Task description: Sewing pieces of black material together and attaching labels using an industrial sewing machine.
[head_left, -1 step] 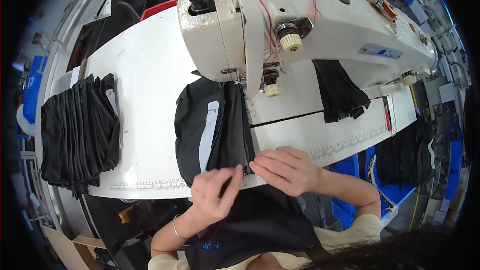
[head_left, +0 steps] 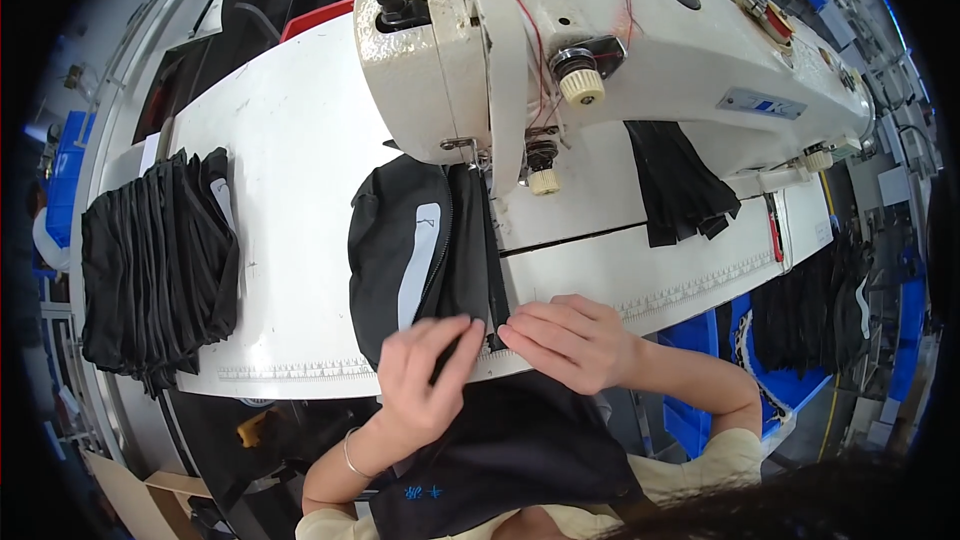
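Lying on the white counter [head_left: 300, 130] in front of you is a black garment piece [head_left: 400, 240] with a zipper and a pale grey stripe, its far end tucked under the head of the cream industrial sewing machine [head_left: 600, 50] and its near end spilling off the counter's near edge into your lap. Your left hand [head_left: 425, 375] rests flat on the fabric at that near edge, its fingers [head_left: 462, 340] lying close together and stretched toward the zipper line, pressing rather than pinching. Your right hand [head_left: 575, 340] lies just to the right, palm down, its fingers [head_left: 520, 332] together and touching the fabric's right border beside the zipper; the two hands nearly meet at their fingertips. A thin bracelet [head_left: 350, 460] circles your left wrist.

To the far left on the counter sits a stack of folded black pieces [head_left: 155, 260], well apart from your hands. To the right, under the machine's arm, another black fabric piece [head_left: 680, 185] lies on the counter. A printed ruler strip [head_left: 700, 280] runs along the counter's near edge. Beyond the right end, more black fabric [head_left: 810, 320] hangs over blue bins [head_left: 700, 335].
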Available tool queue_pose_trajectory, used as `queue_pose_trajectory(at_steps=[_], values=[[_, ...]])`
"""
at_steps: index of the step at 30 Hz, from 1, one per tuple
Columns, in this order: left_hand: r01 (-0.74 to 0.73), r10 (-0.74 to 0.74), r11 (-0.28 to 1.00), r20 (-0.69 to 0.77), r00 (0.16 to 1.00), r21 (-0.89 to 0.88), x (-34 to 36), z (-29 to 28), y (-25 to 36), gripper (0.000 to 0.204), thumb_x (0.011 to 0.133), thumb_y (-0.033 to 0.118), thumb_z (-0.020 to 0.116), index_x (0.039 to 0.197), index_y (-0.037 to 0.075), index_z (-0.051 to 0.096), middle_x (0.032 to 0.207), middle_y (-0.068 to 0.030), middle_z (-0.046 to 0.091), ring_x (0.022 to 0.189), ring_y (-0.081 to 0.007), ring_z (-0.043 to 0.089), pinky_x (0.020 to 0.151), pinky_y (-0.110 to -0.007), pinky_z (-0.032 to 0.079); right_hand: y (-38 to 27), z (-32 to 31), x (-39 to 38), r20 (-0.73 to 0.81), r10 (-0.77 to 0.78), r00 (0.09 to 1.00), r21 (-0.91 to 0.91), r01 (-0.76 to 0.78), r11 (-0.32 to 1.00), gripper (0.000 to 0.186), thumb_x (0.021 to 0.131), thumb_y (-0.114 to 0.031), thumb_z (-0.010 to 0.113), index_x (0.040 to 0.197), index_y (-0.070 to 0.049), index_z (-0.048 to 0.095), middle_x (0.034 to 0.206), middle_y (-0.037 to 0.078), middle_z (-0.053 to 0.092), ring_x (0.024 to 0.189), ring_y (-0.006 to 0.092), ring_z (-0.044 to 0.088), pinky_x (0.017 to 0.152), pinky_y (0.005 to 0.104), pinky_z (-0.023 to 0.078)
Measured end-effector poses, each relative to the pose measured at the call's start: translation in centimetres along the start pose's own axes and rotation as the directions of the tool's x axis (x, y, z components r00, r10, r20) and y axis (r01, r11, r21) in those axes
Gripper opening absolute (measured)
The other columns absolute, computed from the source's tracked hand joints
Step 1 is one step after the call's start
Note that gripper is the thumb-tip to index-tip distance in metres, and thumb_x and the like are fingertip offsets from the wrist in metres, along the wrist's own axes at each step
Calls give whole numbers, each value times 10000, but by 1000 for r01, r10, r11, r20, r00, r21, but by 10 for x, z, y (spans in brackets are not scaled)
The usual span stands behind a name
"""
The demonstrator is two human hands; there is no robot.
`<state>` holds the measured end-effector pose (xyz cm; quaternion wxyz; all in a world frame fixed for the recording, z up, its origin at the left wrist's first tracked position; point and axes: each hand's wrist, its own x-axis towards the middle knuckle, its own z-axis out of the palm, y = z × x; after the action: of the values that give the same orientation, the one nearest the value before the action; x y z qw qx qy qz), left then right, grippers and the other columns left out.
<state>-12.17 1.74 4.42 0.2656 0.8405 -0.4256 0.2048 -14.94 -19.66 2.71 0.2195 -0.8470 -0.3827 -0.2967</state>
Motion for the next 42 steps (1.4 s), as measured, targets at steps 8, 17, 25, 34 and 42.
queue_pose_trajectory(at_steps=[8,17,25,34,42], values=[[124,-119,987,59,991,-103,44,-43,-53,429,616,-66,502,998,3,684,790,-81,553,662,-192,519,608,-276,437,-4,4,-15,207,29,978,2,-30,1000,250,680,-68,619,898,54,628,959,119,600,959,239,570,807,327,487],[-266,240,961,253,937,72,3,16,-4,316,683,60,603,969,-59,664,1069,-155,630,780,-190,552,645,-274,458,-3,5,-21,170,59,984,37,-66,997,268,666,-84,610,889,62,634,985,146,606,999,281,590,797,343,501],[-257,235,966,316,919,31,4,17,-5,320,711,65,592,990,-83,651,1108,-172,621,717,-164,525,616,-253,448,-3,5,-21,177,34,984,26,-39,999,253,681,-79,615,885,70,640,983,151,604,987,293,600,781,343,509],[-243,232,970,318,919,-3,6,19,-7,356,676,57,595,995,-95,641,1119,-188,611,707,-165,527,608,-253,442,1,3,-19,194,7,981,24,-12,1000,260,677,-85,613,881,73,643,986,152,604,991,295,600,786,342,507],[-329,305,944,362,881,3,9,21,-22,459,566,29,571,1002,-99,636,1120,-185,606,699,-172,538,605,-258,438,7,-7,-8,324,31,945,83,-61,995,309,704,-107,578,943,83,626,1048,172,594,1055,311,573,865,370,480]])
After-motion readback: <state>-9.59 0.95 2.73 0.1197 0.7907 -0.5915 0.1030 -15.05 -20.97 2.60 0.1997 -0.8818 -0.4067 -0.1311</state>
